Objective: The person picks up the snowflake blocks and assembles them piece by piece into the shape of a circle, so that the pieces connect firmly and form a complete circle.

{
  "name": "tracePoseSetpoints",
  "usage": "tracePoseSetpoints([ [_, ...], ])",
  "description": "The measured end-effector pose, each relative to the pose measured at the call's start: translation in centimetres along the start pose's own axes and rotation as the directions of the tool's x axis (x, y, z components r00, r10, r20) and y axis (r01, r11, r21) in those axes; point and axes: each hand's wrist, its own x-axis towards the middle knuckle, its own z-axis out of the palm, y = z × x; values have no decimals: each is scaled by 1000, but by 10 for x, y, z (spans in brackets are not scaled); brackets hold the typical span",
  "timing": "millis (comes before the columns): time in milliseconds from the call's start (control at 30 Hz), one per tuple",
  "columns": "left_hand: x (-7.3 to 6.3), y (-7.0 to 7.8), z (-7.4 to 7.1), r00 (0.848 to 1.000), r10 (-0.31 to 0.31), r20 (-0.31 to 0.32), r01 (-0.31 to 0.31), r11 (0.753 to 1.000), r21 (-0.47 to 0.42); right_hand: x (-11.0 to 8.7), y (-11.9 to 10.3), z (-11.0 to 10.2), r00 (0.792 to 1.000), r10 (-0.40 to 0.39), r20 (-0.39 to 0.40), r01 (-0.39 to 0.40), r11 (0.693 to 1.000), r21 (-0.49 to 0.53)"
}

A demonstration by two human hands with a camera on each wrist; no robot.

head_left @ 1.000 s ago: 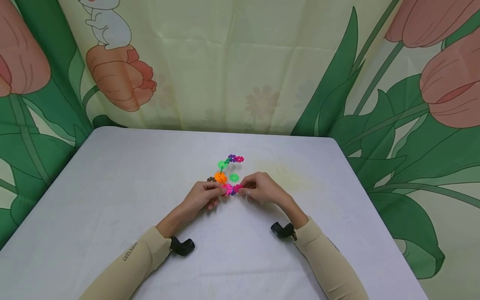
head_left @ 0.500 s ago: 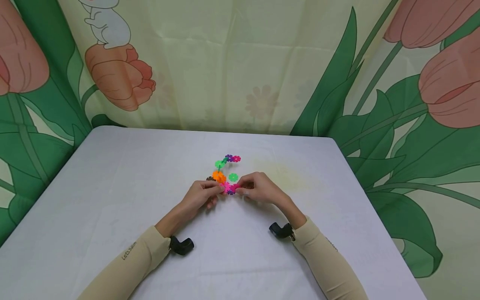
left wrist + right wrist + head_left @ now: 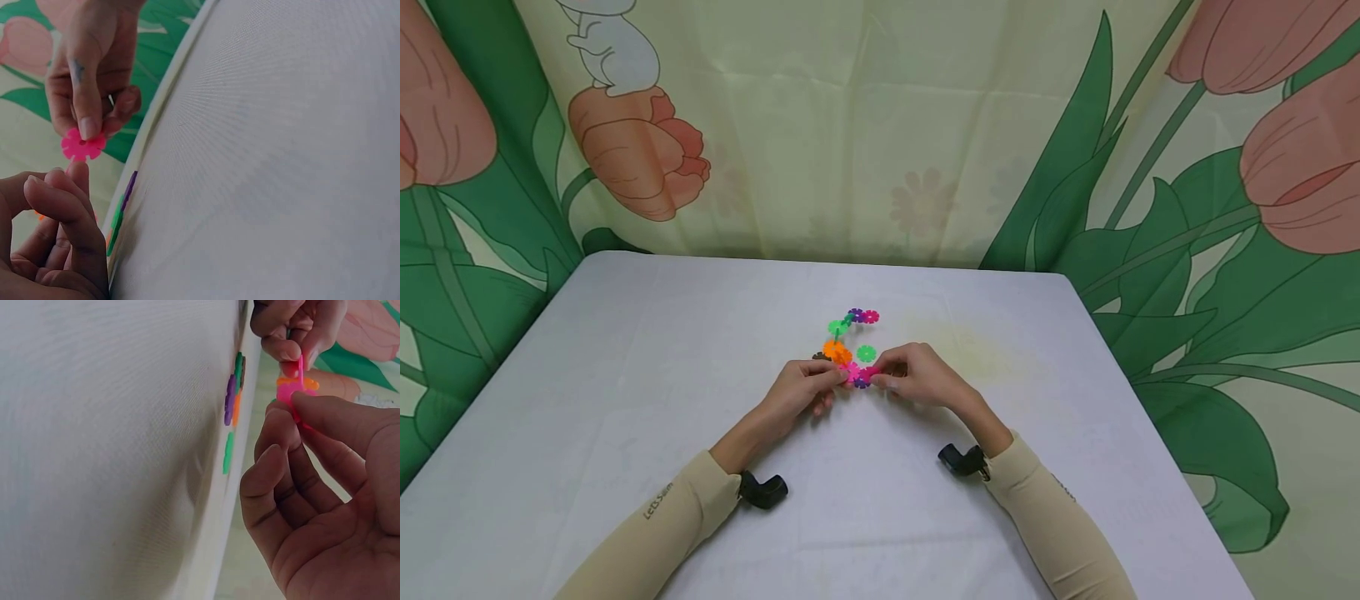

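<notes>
My left hand (image 3: pixel 797 392) pinches a pink snowflake disc (image 3: pixel 852 372) between thumb and fingertips. My right hand (image 3: pixel 921 375) pinches a deeper pink notched disc (image 3: pixel 81 147) by its edge, right up against the left one. In the right wrist view the two pink discs meet at an angle, one of them (image 3: pixel 300 369) seen edge-on. A purple disc (image 3: pixel 861 383) shows just below them in the head view. Behind my left fingertips an orange disc (image 3: pixel 837 352) leads into a line of light green (image 3: pixel 838 327), teal, purple (image 3: pixel 856 315) and pink (image 3: pixel 871 317) discs.
A single green disc (image 3: pixel 867 354) lies on the white-covered table (image 3: pixel 625 350) between the hands. A brown disc (image 3: pixel 821 357) shows beyond my left hand. Black wrist cameras (image 3: pixel 763 492) hang at both cuffs. A printed curtain (image 3: pixel 820 125) stands behind the table's far edge.
The pink discs have come slightly closer together, and the line of discs behind has shifted a little left. Both hands keep their pinch. The view itself has moved slightly.
</notes>
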Motion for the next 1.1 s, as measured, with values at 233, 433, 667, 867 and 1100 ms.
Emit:
tracePoseSetpoints([
  [233,0,-1,0,1000,5,1,-5,1000,0,2,3,1,1000,0,1,0,1000,-5],
  [433,-1,0,1,1000,2,-14,-2,1000,6,2,3,2,1000,-15,-6,14,1000,-25],
  [667,0,-2,1,1000,3,-21,-3,1000,0,2,1,5,998,-37,-47,33,996,-80],
  [867,0,-2,1,1000,-3,-20,3,1000,-19,3,-1,8,994,-84,-76,75,990,-117],
  [1100,2,-2,0,1000,3,-10,-4,999,-36,3,-3,11,980,-156,-126,134,977,-165],
])
